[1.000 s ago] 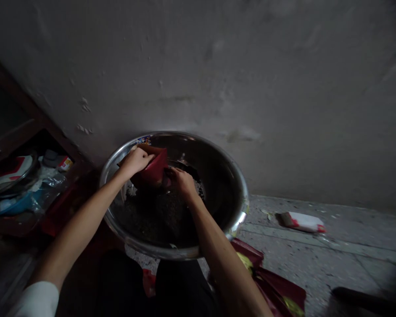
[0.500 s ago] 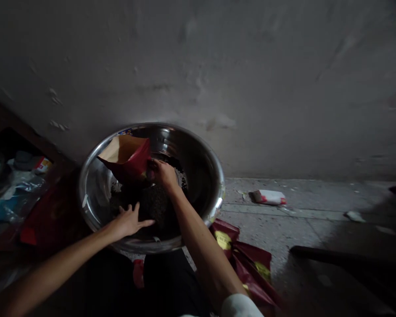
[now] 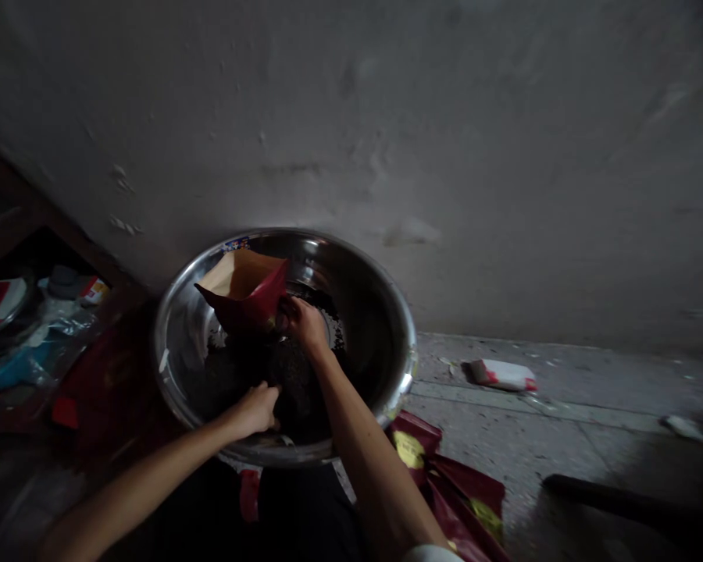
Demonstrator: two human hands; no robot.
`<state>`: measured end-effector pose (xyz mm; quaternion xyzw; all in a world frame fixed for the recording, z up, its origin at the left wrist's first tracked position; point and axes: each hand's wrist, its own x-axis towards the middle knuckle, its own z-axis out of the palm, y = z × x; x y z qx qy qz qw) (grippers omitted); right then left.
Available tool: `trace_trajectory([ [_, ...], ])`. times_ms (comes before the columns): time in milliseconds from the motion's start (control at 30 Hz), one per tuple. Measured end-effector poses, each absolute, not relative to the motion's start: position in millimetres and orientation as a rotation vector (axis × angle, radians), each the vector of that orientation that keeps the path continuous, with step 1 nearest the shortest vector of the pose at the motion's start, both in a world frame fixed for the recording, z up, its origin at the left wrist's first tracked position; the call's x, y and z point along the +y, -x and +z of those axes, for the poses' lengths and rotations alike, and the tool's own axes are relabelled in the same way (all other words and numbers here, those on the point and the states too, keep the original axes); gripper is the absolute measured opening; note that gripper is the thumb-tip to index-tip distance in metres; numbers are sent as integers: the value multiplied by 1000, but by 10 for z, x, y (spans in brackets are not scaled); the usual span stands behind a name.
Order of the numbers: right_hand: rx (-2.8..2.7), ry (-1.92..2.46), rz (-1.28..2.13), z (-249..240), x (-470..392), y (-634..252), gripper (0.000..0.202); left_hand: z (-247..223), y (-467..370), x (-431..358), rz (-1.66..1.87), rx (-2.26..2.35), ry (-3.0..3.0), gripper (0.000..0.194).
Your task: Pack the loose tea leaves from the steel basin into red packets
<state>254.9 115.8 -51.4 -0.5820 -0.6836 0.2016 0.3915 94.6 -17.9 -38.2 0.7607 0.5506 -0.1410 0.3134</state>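
Note:
A wide steel basin (image 3: 399, 328) holds dark loose granules (image 3: 293, 371). Inside it, toward the back left, a dark red paper bag (image 3: 251, 308) stands upright with its top open and its tan lining showing. My right hand (image 3: 308, 324) is at the bag's right side with curled fingers; a small dark object, too dim to name, shows by the fingertips. Low in the basin, at the near side, my left hand (image 3: 258, 410) is closed over the granules, its fingers partly hidden, so what it grips cannot be made out.
Red bags with yellow labels (image 3: 445, 484) lie on the floor right of the basin. Farther right are a white-and-red packet (image 3: 504, 375) and a dark bar (image 3: 609, 496). Plastic wrapping (image 3: 52, 336) and other items sit at the left. A grey wall (image 3: 351, 133) rises behind.
My left hand has gone from spread fingers to closed at the granules. My right hand stays by the bag. The whole view has shifted, with everything appearing slightly lower and farther right.

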Motion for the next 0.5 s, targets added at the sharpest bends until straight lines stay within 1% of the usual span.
trace_trajectory([
  [133,-1724,1432,536,-496,1166,-2565,32,-332,-824,-145,-205,1408,-2025,61],
  [233,-1720,1445,537,-486,1163,-2561,30,-128,-787,-113,-173,1460,-1913,49],
  [333,-1712,1458,544,-507,1181,-2545,29,252,-750,-50,-54,1489,-1880,38],
  [500,-1702,1412,546,-542,1208,-2531,34,1205,-684,197,257,1336,-1962,24],
])
